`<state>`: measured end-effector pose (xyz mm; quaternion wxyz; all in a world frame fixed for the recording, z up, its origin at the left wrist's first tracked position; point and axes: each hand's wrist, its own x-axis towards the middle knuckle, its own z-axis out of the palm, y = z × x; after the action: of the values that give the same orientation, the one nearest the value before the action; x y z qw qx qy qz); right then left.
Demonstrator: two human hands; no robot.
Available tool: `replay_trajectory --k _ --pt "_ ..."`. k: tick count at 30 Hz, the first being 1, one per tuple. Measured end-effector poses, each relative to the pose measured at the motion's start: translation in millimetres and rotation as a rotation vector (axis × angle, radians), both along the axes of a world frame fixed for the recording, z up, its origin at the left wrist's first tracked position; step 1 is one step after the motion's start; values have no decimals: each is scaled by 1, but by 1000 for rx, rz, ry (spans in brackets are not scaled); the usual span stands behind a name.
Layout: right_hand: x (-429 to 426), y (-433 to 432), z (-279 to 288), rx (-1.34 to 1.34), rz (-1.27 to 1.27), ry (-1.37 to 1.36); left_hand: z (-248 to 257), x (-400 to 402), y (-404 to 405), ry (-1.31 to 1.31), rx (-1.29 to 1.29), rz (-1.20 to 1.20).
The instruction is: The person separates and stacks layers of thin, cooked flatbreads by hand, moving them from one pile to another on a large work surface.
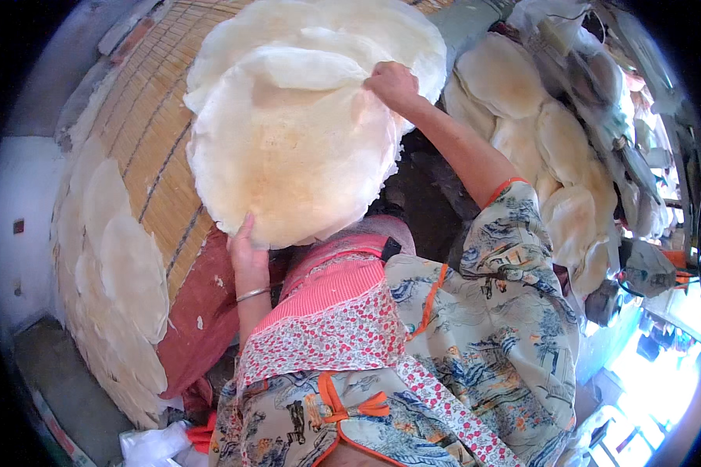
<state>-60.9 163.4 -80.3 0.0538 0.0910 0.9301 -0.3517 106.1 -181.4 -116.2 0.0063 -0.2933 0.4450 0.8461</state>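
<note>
A wide, thin round flatbread, pale with a browned middle, lies in front of me over more sheets of the same kind. My left hand holds its near left edge, thumb on top and fingers hidden beneath. At the far right, my right hand pinches the edge, where the sheet is gathered into a raised fold. I cannot tell how many layers are between its fingers. Under the sheets is a slatted mat, probably of reed or bamboo.
To the left stands a tall stack of flatbreads, beside a dark red cloth. More flatbreads overlap on the right, with clear plastic bags behind them. A white plastic bag is at the lower left.
</note>
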Motion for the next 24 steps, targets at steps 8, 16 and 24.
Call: replay_trajectory --k 8,16,24 --pt "116 43 -88 -554 -320 50 38 -14 1 -89 22 -51" --pt "171 -40 -60 -1653 -534 -120 146 -2 52 202 -318 -140" --pt "187 -61 -68 -1742 -652 -181 5 39 -39 19 -116 -102"
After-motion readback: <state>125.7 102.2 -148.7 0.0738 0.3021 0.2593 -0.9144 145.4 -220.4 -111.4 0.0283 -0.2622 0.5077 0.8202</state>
